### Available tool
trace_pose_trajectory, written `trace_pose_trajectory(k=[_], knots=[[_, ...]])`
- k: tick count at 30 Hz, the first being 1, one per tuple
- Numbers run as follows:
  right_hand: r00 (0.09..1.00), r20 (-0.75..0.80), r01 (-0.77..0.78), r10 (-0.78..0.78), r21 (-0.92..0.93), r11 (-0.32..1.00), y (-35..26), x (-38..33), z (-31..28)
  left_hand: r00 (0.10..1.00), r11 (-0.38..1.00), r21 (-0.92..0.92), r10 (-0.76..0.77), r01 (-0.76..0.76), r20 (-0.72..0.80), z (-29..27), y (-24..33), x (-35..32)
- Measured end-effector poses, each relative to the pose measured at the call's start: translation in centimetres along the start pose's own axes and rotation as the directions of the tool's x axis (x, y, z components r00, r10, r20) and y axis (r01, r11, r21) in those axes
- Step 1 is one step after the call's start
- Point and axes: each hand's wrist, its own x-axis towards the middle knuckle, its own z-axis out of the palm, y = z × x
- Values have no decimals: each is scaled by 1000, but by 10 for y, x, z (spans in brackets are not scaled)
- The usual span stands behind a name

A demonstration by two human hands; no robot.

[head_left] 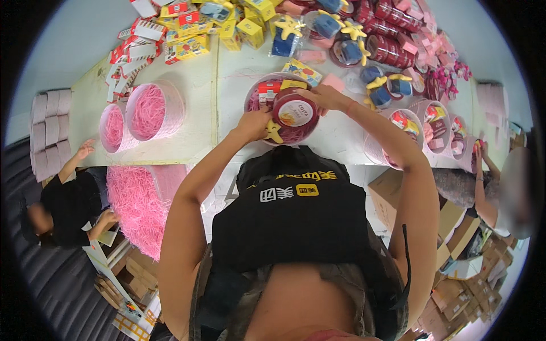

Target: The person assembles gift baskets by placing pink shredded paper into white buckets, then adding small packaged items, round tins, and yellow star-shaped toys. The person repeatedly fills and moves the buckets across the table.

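Observation:
A pink bucket point(248, 96) stands at the table's edge in front of me, with pink paper shreds point(294, 135) inside. In it lie a red-and-white box point(269, 90), a yellow-and-red box point(292, 84) and a dark red round tub point(297, 112), its pale-labelled lid facing up. My right hand point(328, 98) reaches over the far right rim, its fingers closed on the tub's edge. My left hand point(253, 126) comes over the left rim, fingers closed at a yellow starfish toy point(273, 131); its fingertips are partly hidden.
Two shred-filled pink buckets point(149, 111) stand left; several filled buckets point(424, 122) stand right. Boxes point(187, 48), starfish items point(290, 25) and dark red tubs point(392, 51) pile up at the back. Pink shreds point(136, 204) heap lower left. A co-worker point(71, 193) is left, another point(489, 187) right.

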Motion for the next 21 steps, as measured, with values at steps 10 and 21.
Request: trace_pose_trajectory(k=[10,21], knots=[[736,-306,520,-603,-314,794,19,-25,29,994,998,-63,25,-32,-110,11,-5,-6],[705,-1,497,-710,-713,494,-20,5,45,941,995,18,94,-94,-326,29,-6,-18]])
